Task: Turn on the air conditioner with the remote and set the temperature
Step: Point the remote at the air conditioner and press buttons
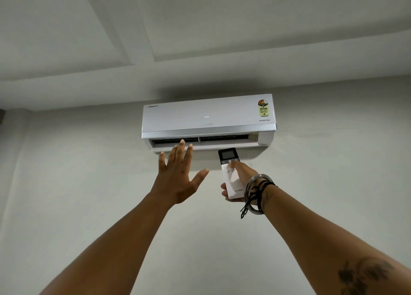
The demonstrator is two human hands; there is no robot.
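Note:
A white wall-mounted air conditioner [208, 118] hangs high on the wall, with two small lights glowing on its front panel and its bottom flap swung partly out. My right hand [239, 179] grips a white remote [231, 176] with a dark screen end pointed up at the unit; the thumb rests on the buttons just below the power key. My left hand [178, 174] is raised, palm toward the unit, fingers spread, just below the flap and holding nothing.
Plain pale wall [322, 183] surrounds the unit, and a stepped white ceiling [200, 27] runs overhead. Bangles and black threads [255, 192] circle my right wrist. A dark object [1, 116] pokes in at the left edge.

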